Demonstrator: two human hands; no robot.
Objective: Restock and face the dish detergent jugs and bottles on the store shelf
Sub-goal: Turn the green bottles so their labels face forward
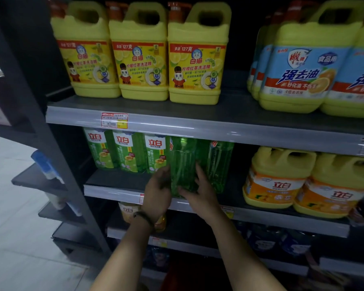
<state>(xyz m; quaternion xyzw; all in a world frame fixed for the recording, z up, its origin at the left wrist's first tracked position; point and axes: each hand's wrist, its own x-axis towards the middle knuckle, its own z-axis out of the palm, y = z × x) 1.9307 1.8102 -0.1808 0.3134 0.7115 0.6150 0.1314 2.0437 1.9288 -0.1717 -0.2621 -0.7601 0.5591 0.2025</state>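
The left hand (157,191) and right hand (200,193) clasp a green bottle (182,162) between them, fingers curled round its sides, at the front edge of the middle shelf (114,180). Its top is hidden behind the price rail (219,131) above, and its label cannot be seen. Three labelled bottles (130,152) stand to its left. Orange-labelled jugs (277,181) stand to the right, the outermost cut off.

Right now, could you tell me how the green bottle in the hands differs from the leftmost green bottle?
The held bottle shows its clear side; the leftmost bottle shows its label. The held bottle stands at the shelf edge between left hand and right hand; the leftmost bottle sits back, untouched. Both are green.
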